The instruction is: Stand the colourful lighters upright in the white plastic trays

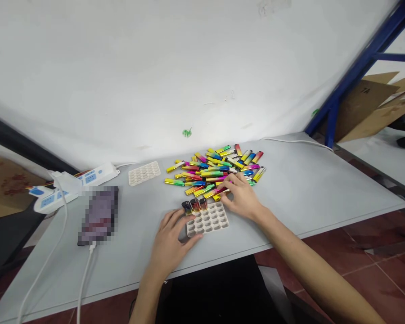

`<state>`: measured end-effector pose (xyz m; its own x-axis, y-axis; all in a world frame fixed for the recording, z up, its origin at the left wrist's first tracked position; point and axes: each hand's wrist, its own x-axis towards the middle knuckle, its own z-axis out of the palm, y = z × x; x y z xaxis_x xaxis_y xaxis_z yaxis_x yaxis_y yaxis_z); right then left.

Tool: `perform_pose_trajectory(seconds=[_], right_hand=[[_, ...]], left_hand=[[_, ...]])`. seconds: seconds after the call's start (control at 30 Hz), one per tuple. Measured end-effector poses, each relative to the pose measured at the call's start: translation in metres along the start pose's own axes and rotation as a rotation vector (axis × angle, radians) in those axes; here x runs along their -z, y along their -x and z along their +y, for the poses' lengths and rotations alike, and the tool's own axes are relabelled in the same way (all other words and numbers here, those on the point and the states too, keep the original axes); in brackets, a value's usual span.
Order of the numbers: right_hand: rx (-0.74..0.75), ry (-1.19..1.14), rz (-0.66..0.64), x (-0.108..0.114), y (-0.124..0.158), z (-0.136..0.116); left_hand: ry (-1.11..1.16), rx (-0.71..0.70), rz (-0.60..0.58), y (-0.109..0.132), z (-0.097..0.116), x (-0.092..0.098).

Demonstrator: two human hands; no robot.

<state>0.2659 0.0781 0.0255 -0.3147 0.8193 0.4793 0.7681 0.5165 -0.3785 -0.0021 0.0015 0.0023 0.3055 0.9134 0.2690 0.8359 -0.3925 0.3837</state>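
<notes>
A pale moulded tray (207, 219) with rows of holes lies near the table's front edge. Three shiny, dark-topped lighters (195, 205) stand upright in its far-left holes. My left hand (170, 240) holds the tray's left side, thumb at the near edge and fingers by the standing lighters. Beyond the tray spreads a loose heap of metallic lighters (211, 173) in yellow, green, blue, pink and red. At the heap's near right edge is my right hand (239, 193), its fingers curved over the lighters and the thumb apart. Its palm hides some lighters.
Another pale holed tray (144, 173) lies farther back on the left. White power strips (77, 184), a blurred phone-like device (99, 216) and a white cable (84, 279) occupy the left side. A wall borders the table (307, 189) behind; a blue metal frame (354, 67) rises at right.
</notes>
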Motion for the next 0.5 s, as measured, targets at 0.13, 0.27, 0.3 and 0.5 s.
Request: perform_pose_trajectory(seconds=[0.13,0.27,0.3,0.5], right_hand=[[-0.008,0.096,-0.061,0.005,0.009,0.015],[-0.018,0.111,-0.085,0.008,0.018,0.019],[-0.020,0.097,-0.072,0.008,0.019,0.020],[-0.198,-0.346,0.035,0.011,0.016,0.018]], left_hand=[[0.004,0.004,-0.001,0.000,0.001,0.001],[0.016,0.015,-0.019,0.000,0.001,0.001],[0.016,0.017,-0.020,0.000,0.001,0.001],[0.002,0.004,0.008,-0.001,0.001,0.002]])
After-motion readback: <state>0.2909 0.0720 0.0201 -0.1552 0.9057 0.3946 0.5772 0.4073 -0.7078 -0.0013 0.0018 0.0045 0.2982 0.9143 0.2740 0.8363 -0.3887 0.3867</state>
